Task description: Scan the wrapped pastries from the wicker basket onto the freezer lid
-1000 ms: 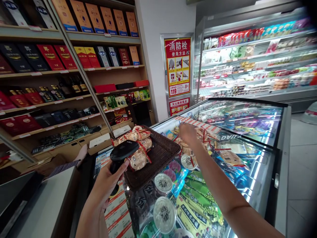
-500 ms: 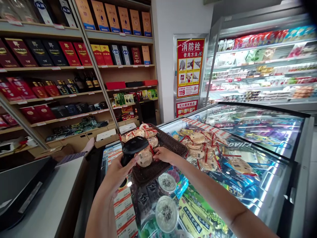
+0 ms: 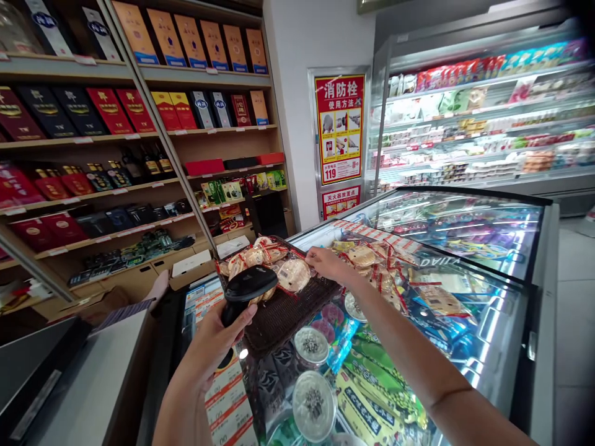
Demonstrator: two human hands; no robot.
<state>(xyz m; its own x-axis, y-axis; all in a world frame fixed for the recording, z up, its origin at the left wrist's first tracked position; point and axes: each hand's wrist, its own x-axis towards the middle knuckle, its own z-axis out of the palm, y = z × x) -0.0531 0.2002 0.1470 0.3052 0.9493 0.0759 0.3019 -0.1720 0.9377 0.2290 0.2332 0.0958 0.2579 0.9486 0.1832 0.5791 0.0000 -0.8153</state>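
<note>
My left hand (image 3: pixel 211 342) is closed around the grip of a black barcode scanner (image 3: pixel 248 286), whose head points at a dark wicker basket (image 3: pixel 283 313) on the freezer's glass lid. My right hand (image 3: pixel 328 263) pinches the edge of a round packaged pastry (image 3: pixel 294 274) with a red band and holds it over the basket, just in front of the scanner head. Several more wrapped pastries (image 3: pixel 248 257) lie at the basket's far end. Another pile of pastries (image 3: pixel 372 260) lies on the glass to the right of my right hand.
The chest freezer (image 3: pixel 465 248) with its glass lid fills the right side; round lidded cups (image 3: pixel 312 402) and snack packs sit on it. A grey counter (image 3: pixel 79 384) is at the lower left. Wooden shelves (image 3: pixel 139 136) of boxed goods stand behind, a refrigerated display (image 3: pixel 474 111) at the back right.
My right hand came back from the pile on the glass to the basket, took a pastry and lifted it in front of the scanner. My left hand kept the scanner nearly still.
</note>
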